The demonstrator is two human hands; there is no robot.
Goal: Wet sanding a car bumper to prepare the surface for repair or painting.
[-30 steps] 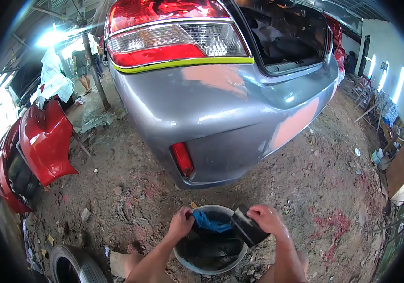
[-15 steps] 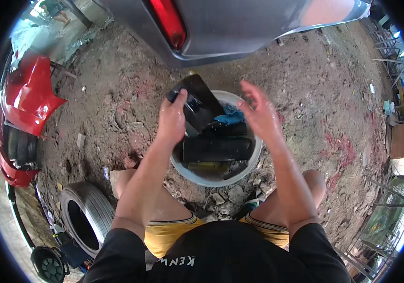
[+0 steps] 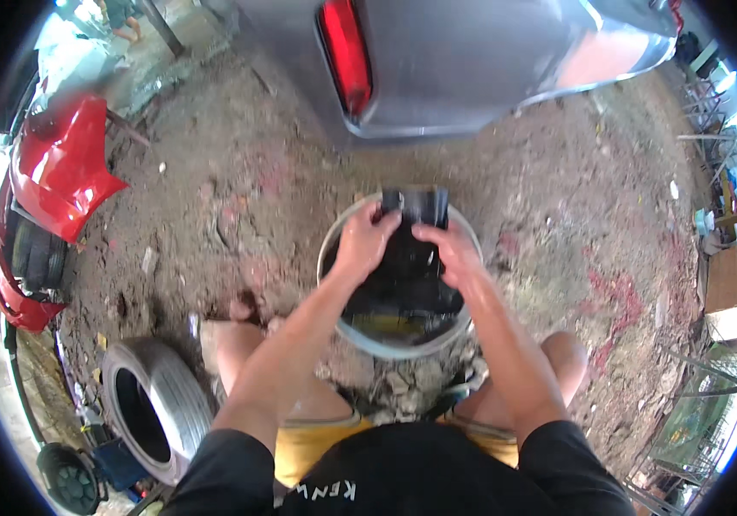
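My left hand [image 3: 362,245] and my right hand [image 3: 459,256] both grip a glossy wet black sheet [image 3: 416,203], thumbs on its face, over the round pale tub [image 3: 399,348] between my knees. My left thumb lies near the middle of the sheet's upper part, my right thumb at its right side. Dark water and black pieces fill the tub below, with a dim yellowish shape near its lower edge; what else lies under my hands is hidden.
A grey car bumper [image 3: 463,60] with a red reflector [image 3: 344,56] hangs ahead. A loose tyre [image 3: 158,404] lies by my left knee. Red body panels [image 3: 59,163] stand at left; boards [image 3: 728,275] and metal stands at right. A person [image 3: 115,17] is far off at upper left.
My view has tilted down from the car. My right hand has closed on the black sheet, which is now upright between both hands. The blue cloth seen earlier no longer shows.
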